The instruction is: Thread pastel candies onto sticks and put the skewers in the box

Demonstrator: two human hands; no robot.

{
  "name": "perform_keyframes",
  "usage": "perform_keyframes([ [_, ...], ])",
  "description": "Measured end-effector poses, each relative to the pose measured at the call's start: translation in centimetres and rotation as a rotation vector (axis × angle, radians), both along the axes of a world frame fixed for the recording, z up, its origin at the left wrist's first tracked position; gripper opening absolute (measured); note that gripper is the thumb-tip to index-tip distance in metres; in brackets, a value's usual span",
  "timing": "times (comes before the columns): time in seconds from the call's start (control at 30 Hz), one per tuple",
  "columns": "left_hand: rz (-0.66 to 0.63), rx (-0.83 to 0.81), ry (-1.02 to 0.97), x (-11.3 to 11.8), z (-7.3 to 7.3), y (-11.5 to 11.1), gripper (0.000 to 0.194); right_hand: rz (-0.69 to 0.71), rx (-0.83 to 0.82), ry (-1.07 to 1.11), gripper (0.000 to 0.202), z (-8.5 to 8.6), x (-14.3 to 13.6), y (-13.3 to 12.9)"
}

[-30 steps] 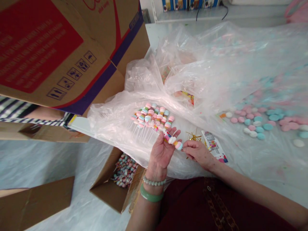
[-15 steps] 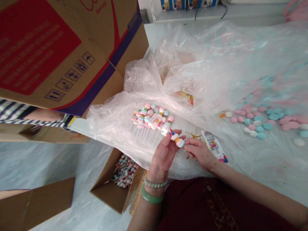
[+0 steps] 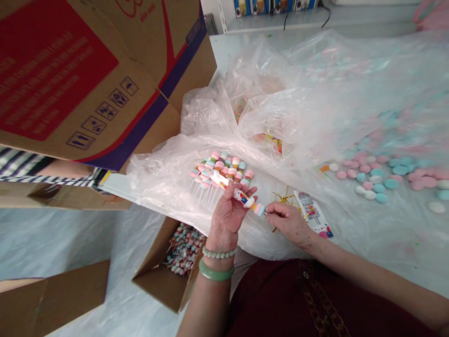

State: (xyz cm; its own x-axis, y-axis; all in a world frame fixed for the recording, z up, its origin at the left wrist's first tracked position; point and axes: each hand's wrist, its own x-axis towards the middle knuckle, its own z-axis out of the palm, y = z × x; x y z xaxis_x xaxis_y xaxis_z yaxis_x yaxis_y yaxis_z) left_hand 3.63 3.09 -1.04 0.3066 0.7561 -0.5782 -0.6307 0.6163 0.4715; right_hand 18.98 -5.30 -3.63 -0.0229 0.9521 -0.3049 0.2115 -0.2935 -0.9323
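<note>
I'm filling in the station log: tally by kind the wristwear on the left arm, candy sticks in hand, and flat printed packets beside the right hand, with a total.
Beaded bracelet: 1
Green bangle: 1
Candy stick in left hand, right hand at its end: 1
Flat printed packet: 1
Total: 4

You've got white shelving [image 3: 266, 24] at 12 o'clock past your pale table [image 3: 225, 47], blue-grey marbled floor [image 3: 126, 234] at 8.
</note>
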Motion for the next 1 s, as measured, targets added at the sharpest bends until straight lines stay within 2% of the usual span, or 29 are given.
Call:
perform_keyframes([
  [0.23, 0.092, -0.009, -0.044, 1.9, 0.1, -1.0, 0.034, -0.044, 0.194, -0.251, 0.017, 0.4, -0.6, -0.6],
  [0.33, 0.095, 0.004, -0.081, 1.9, 0.4, -1.0, 0.039, -0.018, 0.165, -0.13, 0.017, 0.8, -0.9, -0.5],
  [0.43, 0.044, 0.051, -0.109, 1.5, 0.4, -1.0, 0.038, 0.022, -0.06, 0.156, 0.016, 0.8, -0.7, -0.2],
  [0.5, 0.0, 0.112, -0.094, 1.3, 0.2, -1.2, 0.037, 0.029, -0.167, 0.272, 0.015, 0.7, -0.5, 0.0],
  [0.63, -0.03, 0.191, -0.029, 1.4, -0.2, -1.5, 0.039, 0.022, -0.194, 0.366, 0.014, 0.9, -0.4, 0.0],
  [0.77, -0.033, 0.172, -0.074, 1.8, -0.2, -1.6, 0.04, -0.048, -0.201, 0.526, 0.012, 1.4, -0.6, -0.2],
  [0.9, -0.049, 0.083, -0.109, 1.8, -0.3, -1.4, 0.039, -0.1, -0.172, 0.519, 0.011, 1.2, -0.5, -0.2],
  [1.0, -0.005, 0.042, -0.032, 1.5, -0.3, -1.1, 0.025, -0.098, -0.091, 0.317, 0.012, 0.6, -0.2, -0.1],
])
